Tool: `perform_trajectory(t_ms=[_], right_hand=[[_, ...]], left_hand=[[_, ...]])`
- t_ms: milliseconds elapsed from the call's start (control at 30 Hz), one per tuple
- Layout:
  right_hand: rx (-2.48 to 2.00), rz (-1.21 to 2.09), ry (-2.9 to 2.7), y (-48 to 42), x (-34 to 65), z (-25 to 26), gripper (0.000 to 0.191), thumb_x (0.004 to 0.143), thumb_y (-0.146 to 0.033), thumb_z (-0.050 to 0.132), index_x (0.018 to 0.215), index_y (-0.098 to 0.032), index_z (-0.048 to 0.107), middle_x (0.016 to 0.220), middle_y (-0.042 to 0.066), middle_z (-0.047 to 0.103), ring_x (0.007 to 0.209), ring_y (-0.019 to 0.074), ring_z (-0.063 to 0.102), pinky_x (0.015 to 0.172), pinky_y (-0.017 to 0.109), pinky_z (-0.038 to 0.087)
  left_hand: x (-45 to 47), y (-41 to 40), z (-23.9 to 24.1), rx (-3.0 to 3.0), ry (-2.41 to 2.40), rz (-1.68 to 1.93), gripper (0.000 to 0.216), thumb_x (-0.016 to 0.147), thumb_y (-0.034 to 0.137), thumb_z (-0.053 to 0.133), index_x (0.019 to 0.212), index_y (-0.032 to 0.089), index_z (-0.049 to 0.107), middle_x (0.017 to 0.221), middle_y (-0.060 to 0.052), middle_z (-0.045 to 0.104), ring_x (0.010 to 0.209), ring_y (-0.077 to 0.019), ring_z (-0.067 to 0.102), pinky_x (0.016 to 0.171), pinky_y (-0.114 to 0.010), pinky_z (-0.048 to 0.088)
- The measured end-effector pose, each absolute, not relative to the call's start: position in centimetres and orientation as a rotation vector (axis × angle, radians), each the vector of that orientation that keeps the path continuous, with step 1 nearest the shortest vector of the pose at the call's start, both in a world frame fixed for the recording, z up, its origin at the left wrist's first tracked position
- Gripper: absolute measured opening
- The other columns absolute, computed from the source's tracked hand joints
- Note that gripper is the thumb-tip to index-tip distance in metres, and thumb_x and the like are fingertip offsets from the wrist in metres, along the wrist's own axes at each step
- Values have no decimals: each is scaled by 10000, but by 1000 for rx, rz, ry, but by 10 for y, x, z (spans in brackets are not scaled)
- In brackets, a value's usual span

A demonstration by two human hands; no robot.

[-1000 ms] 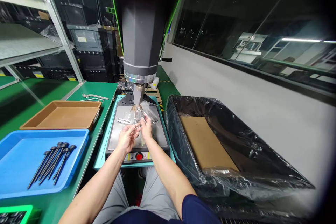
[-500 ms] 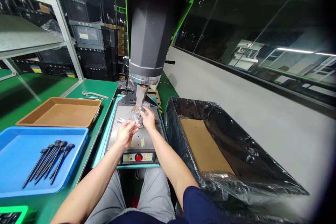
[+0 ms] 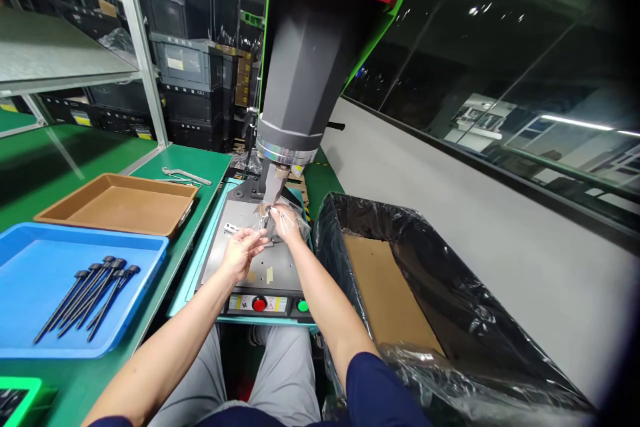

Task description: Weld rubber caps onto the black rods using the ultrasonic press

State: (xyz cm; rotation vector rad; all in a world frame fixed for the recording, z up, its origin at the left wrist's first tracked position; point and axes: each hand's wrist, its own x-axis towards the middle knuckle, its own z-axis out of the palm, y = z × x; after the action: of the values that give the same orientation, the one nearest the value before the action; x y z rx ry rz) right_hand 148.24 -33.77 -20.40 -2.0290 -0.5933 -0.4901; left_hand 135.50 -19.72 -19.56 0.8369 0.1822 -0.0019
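Beneath the grey welding-type machine head (image 3: 276, 180), both my hands work above the metal base plate (image 3: 215, 260). My left hand (image 3: 243, 250) is closed in a pinch on the edge of a crumpled clear plastic bag (image 3: 301, 221). My right hand (image 3: 286, 223) is closed close to the tip of the head, with clear film lying over its fingers. Whether those fingers also grip a small part cannot be made out. A small metal bracket (image 3: 231, 228) sits on the plate left of my hands.
Left, a blue tray (image 3: 30, 240) holds several black rods with knobbed ends (image 3: 97, 287); behind it are a brown tray (image 3: 120, 207) and a wrench (image 3: 187, 175). Right stands a bin lined with black plastic (image 3: 450, 267). Red (image 3: 259, 305) and green (image 3: 303, 306) buttons face me.
The camera view has tilted and shifted, uncovering the green button. Clear film now spreads over my right hand and to its right. My left hand keeps its pinch.
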Motion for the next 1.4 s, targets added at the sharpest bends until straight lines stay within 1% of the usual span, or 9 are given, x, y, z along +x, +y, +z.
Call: perform_trajectory(t_ms=[233,400,533,667,733,900,1100,1233,1400], right_hand=[[-1980,-453,-360,-331,1484,-201,150,761,-346,651,806,-210,697,889,28,701,894,212,626,893,343,467],[-1932,-483,-345,-327,1479,-203,147,720,-340,693,770,-202,689,921,41,680,867,200,616,892,343,472],[-1770,-430,-228,-331,1478,-212,243,732,-332,667,920,-182,704,991,62,692,891,202,621,869,338,488],[-1543,-427,-38,-342,1479,-232,386,758,-324,628,1111,-170,658,1155,95,675,983,209,633,876,355,503],[-1494,-383,-33,-349,1478,-243,400,747,-317,643,1118,-168,657,1190,107,668,1027,216,634,891,367,506],[-1501,-215,-67,-364,1471,-265,387,702,-313,703,1065,-179,698,1147,109,698,1059,236,642,917,421,512],[-1507,-193,-111,-368,1468,-274,386,678,-299,735,1047,-188,713,1099,101,714,1005,229,669,908,433,523],[-1467,-169,-64,-367,1468,-273,411,651,-277,743,1050,-187,709,1093,105,714,1008,236,669,870,410,540],[-1342,-149,59,-368,1457,-273,499,613,-263,786,1094,-190,674,1104,101,702,985,214,667,755,313,563]], left_hand=[[1357,-197,-198,845,176,5,374,578,277,885,728,152,566,958,-99,749,736,-162,720,594,-204,545],[1356,-196,-197,867,186,10,381,575,280,886,728,157,560,967,-103,750,749,-166,719,593,-207,540],[1356,-195,-197,896,197,19,392,570,301,887,710,158,550,984,-106,746,750,-164,717,583,-200,533],[1357,-194,-202,938,191,29,403,565,318,890,694,151,547,1006,-106,739,746,-155,713,578,-194,530],[1358,-195,-206,946,194,21,409,561,322,892,697,148,548,1024,-111,736,755,-155,714,591,-197,533],[1357,-196,-215,937,254,23,432,541,324,898,700,154,535,1052,-116,733,751,-155,718,593,-198,530],[1358,-193,-224,932,274,47,427,536,326,899,708,158,546,1071,-109,731,753,-152,718,591,-195,528],[1360,-192,-227,946,277,38,420,539,328,897,708,157,552,1061,-113,732,764,-154,719,595,-196,525],[1359,-192,-234,962,302,15,437,529,334,903,726,158,555,1056,-112,731,789,-158,720,604,-197,520]])
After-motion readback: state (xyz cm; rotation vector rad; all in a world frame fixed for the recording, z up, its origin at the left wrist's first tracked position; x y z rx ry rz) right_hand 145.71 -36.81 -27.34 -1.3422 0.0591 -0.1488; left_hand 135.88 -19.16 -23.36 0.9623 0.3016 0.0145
